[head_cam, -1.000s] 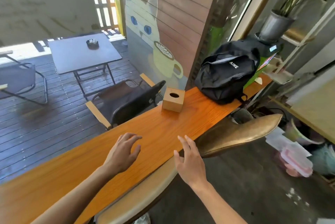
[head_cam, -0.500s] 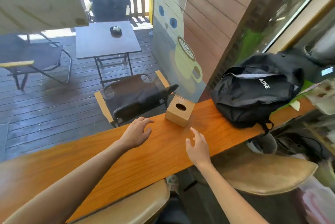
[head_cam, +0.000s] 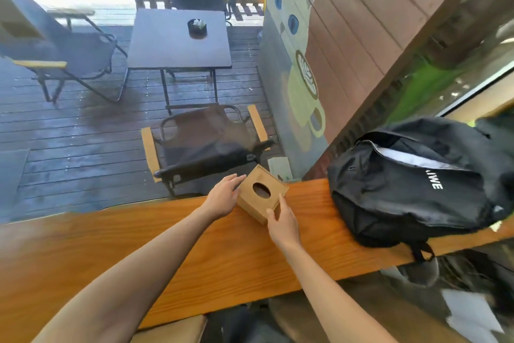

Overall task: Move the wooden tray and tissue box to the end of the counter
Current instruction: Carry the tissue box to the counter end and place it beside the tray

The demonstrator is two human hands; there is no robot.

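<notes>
A small wooden tissue box (head_cam: 257, 184) with an oval hole in its top stands on the orange wooden counter (head_cam: 167, 245), close to the far edge. My left hand (head_cam: 222, 198) presses flat against the box's left side. My right hand (head_cam: 282, 220) clasps its near right corner, thumb on the front face. The box rests on the counter between both hands. No wooden tray is in view.
A black backpack (head_cam: 417, 184) lies on the counter right of the box, a hand's width away. Beyond the counter are a folding chair (head_cam: 205, 145), a dark table (head_cam: 180, 39) and wet decking. A painted wooden wall (head_cam: 347, 50) rises behind the box.
Both hands have reached forward over the counter and closed on the sides of the tissue box. The view has tilted down and moved closer to the box.
</notes>
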